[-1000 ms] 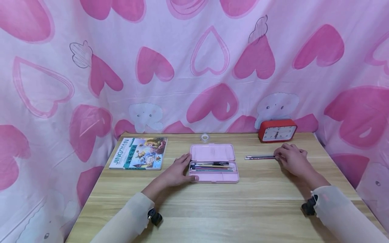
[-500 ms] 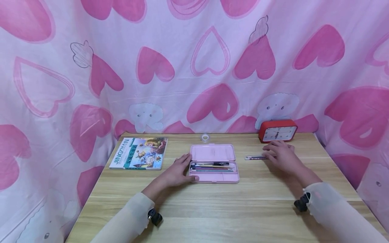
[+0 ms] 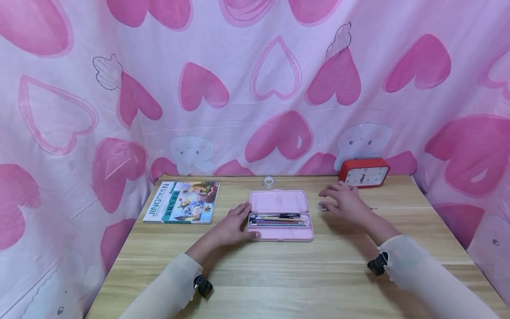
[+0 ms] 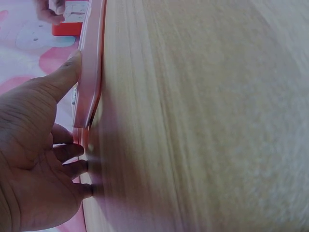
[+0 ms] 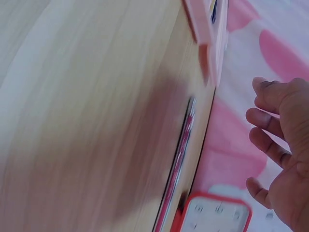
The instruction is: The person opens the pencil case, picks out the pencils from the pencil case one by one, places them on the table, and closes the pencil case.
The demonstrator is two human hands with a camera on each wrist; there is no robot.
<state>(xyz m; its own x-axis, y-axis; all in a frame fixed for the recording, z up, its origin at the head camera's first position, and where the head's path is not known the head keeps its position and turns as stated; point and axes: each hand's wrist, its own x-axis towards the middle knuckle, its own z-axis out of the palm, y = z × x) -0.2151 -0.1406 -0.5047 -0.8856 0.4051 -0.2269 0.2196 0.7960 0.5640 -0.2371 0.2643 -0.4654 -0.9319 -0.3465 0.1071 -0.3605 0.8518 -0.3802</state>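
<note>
An open pink pencil case (image 3: 275, 233) lies on the table, with several pens and pencils (image 3: 279, 220) in its long compartment. My left hand (image 3: 230, 227) rests against the case's left end. In the left wrist view, the thumb (image 4: 71, 72) touches its edge, and the other fingers extend past the corner. To the right, my right hand (image 3: 347, 204) hovers over a pair of pencils (image 5: 176, 166) lying side by side on the wood. Nothing is between its loosely spread fingers. From the head view, that hand hides most of these pencils.
A red alarm clock (image 3: 364, 173) stands at the back right, just behind the right hand. A roll of clear tape (image 3: 268, 181) sits behind the case. At the left lies a picture book (image 3: 183, 202). A pink heart-patterned curtain (image 3: 279, 137) hangs along the table's back edge.
My right hand has left the pencils' right end and moved left along them toward the case, its fingers loosening. The pencils lie in place. My left hand stays at the case.
</note>
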